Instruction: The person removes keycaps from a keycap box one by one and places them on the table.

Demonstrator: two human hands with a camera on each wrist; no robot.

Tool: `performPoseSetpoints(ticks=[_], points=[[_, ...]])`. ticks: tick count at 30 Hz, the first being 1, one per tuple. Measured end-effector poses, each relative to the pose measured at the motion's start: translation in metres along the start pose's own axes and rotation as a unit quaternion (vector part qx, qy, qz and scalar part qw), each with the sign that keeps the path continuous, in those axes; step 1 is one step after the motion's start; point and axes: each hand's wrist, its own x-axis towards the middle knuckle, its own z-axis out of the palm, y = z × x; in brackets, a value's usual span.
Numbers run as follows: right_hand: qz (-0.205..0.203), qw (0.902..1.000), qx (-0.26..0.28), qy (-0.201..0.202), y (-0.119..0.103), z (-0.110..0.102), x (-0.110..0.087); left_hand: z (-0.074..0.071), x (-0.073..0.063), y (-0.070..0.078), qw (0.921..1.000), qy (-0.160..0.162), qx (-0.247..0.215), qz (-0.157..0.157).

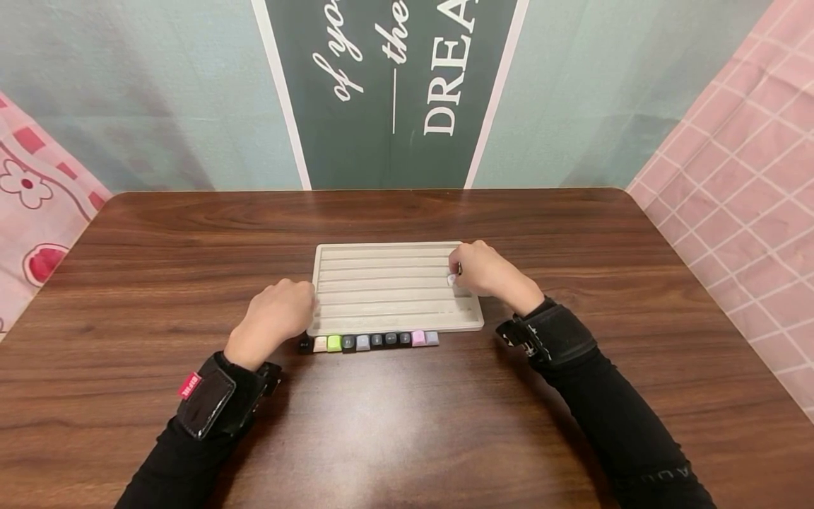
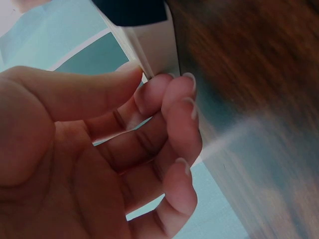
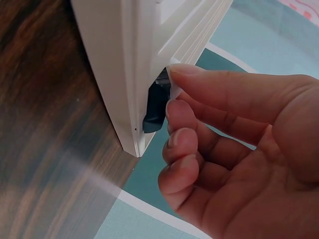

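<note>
A cream ridged keycap tray [image 1: 381, 288] lies flat on the table. My left hand [image 1: 280, 311] pinches its left edge between thumb and curled fingers; the left wrist view shows the fingertips on the tray wall [image 2: 154, 45]. At the tray's right side my right hand [image 1: 486, 270] pinches a small white keycap [image 3: 175, 90] between thumb and index finger. Beside it, against the inside of the tray, is a dark keycap [image 3: 156, 108]. The other fingers of the right hand are curled.
A row of several keycaps in black, grey, green and pink, such as the green keycap [image 1: 334, 343], lies along the tray's front edge. The brown wooden table [image 1: 394, 431] meets a teal and dark green printed cloth [image 1: 210, 92] behind. Pink cloth [image 1: 750, 162] hangs on the right.
</note>
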Motion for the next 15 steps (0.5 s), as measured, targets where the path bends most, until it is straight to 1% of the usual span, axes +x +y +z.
performPoseSetpoints(ticks=[11, 15], points=[[-0.007, 0.9999, 0.011, 0.004, 0.0012, 0.0012, -0.0014, 0.0005, -0.0007, 0.0004, 1.0000, 0.001, 0.000, 0.001], [-0.014, 0.9998, 0.011, 0.011, 0.0029, 0.0019, -0.0018, 0.0007, -0.0006, 0.0002, 1.0000, 0.002, 0.001, 0.001]])
